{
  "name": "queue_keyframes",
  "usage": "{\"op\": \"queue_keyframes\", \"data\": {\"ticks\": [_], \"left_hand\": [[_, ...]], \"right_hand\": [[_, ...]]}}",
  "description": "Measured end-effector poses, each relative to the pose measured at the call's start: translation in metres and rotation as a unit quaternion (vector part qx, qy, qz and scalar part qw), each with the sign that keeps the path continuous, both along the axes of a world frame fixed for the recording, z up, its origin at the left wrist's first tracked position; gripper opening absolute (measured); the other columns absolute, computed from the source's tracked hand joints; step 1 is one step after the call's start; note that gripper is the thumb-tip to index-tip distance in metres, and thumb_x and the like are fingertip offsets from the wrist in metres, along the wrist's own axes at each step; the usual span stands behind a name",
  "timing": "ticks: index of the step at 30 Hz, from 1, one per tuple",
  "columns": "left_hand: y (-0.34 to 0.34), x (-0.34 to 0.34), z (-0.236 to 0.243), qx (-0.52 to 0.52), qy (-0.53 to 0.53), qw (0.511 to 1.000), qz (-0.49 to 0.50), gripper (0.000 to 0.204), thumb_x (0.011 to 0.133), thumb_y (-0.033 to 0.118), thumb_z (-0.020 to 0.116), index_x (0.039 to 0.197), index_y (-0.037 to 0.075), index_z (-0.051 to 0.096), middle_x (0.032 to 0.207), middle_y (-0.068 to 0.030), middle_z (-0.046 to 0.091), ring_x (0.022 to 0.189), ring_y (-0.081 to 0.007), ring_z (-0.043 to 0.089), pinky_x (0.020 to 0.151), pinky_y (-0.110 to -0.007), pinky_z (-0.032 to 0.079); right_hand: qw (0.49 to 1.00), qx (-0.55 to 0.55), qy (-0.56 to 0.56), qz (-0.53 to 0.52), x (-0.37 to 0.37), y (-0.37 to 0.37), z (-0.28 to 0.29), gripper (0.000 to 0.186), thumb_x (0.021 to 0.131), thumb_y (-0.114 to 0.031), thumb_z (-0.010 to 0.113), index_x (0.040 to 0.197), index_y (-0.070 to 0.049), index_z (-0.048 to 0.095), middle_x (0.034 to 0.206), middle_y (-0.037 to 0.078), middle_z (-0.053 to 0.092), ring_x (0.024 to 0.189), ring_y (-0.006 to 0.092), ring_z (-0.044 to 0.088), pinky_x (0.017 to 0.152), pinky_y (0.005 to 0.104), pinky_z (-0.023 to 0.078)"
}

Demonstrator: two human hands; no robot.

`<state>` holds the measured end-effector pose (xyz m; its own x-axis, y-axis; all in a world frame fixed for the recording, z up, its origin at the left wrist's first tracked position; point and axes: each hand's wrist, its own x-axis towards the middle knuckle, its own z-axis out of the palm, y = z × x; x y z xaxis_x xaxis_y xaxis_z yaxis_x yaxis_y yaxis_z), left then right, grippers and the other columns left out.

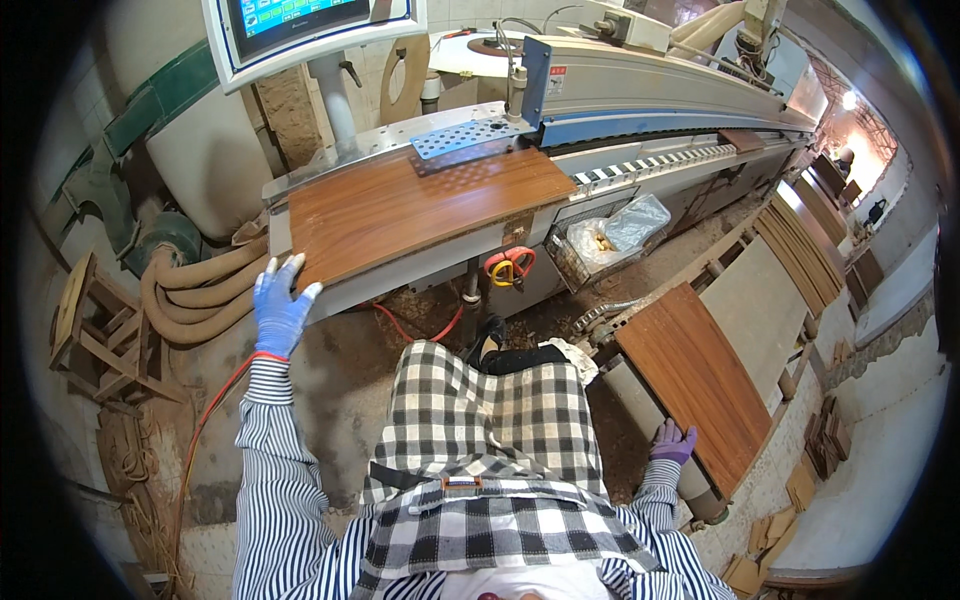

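1. The left hand [280,312], in a blue glove with white fingertips, was spread, thumb well apart from the fingers, at the near left corner of a brown wood-grain panel [430,215]. The fisheye view left it unclear whether the thumb pressed the edge or only hovered just beside it.
2. That panel lay flat to the right of the left hand, on the bed of a long machine [660,85]; its far edge ran beneath a blue perforated plate [465,138].
3. The right hand [672,442], in a purple glove, had its fingers slightly fanned at the near left edge of a second wood-grain panel [695,375], which stretched ahead of the hand and to its right.
4. Farther ahead of the right hand, past the second panel, lay a grey panel [755,285].
5. Left of the left hand, thick hoses [190,298] curved near a wooden stool [106,340].
6. Ahead of the right hand and to its left, a wire basket [572,268] held clear plastic bags [640,220].
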<state>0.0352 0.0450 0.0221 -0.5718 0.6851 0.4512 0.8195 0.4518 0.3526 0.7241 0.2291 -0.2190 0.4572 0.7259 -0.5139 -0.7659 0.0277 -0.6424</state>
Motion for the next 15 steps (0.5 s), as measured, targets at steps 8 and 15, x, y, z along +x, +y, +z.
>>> {"op": "queue_keyframes", "data": {"ticks": [8, 15], "left_hand": [[0.060, 0.030, -0.002, -0.029, 0.035, 0.999, -0.009, 0.059, 0.081, 0.042, 0.070, 0.129, 0.011, 0.057, 0.133, -0.0126, 0.057, 0.132, -0.0324, 0.042, 0.114, -0.047, 0.021], [0.107, 0.062, 0.001, -0.055, 0.025, 0.998, 0.008, 0.071, 0.082, 0.052, 0.067, 0.139, 0.013, 0.049, 0.133, -0.0177, 0.055, 0.130, -0.0322, 0.045, 0.114, -0.045, 0.023]], "right_hand": [[0.998, 0.007, 0.059, 0.018, -0.004, -0.003, 0.016, 0.068, 0.084, -0.050, 0.065, 0.132, -0.007, 0.044, 0.145, 0.012, 0.041, 0.129, 0.0289, 0.045, 0.099, 0.0425, 0.046], [0.983, 0.027, 0.180, 0.011, 0.023, 0.000, 0.008, 0.062, 0.079, -0.044, 0.073, 0.124, -0.008, 0.049, 0.134, 0.013, 0.050, 0.122, 0.0274, 0.048, 0.094, 0.0398, 0.049]]}}
